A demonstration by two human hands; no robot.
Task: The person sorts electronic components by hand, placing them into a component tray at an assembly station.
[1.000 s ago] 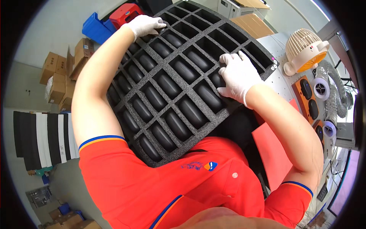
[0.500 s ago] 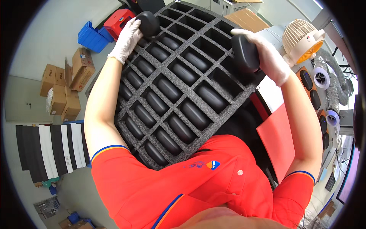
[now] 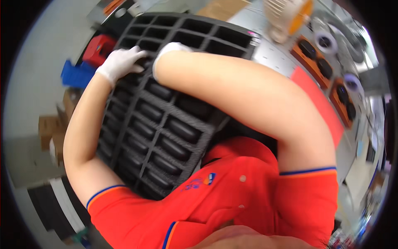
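A dark grey foam tray (image 3: pixel 166 109), divided into many rectangular slots, lies in front of me. Black rounded oblong pieces (image 3: pixel 183 129) fill its nearer slots, while several slots at the far end are bare. My left hand (image 3: pixel 121 64), in a white glove, is over the tray's left part. Its fingers are spread at a slot, with a dark piece beneath the fingertips. Beside it, my right hand (image 3: pixel 174 47), also gloved, reaches across the tray. Its fingers are hidden behind the wrist, so whether it holds a piece does not show. The picture is blurred.
At the right, a bench carries a cream and orange fan (image 3: pixel 278 20), orange-brown holders (image 3: pixel 311 62) with black pieces, and hose ducting. A red sheet (image 3: pixel 318 103) lies beside my right arm. Left are a blue bin (image 3: pixel 76 74), a red stool (image 3: pixel 97 50) and cardboard boxes (image 3: pixel 49 128).
Both hands held black pieces apart, over the tray's far left and right sides. My right arm has swung left across the tray. The left hand has lowered to a slot, fingers now spread.
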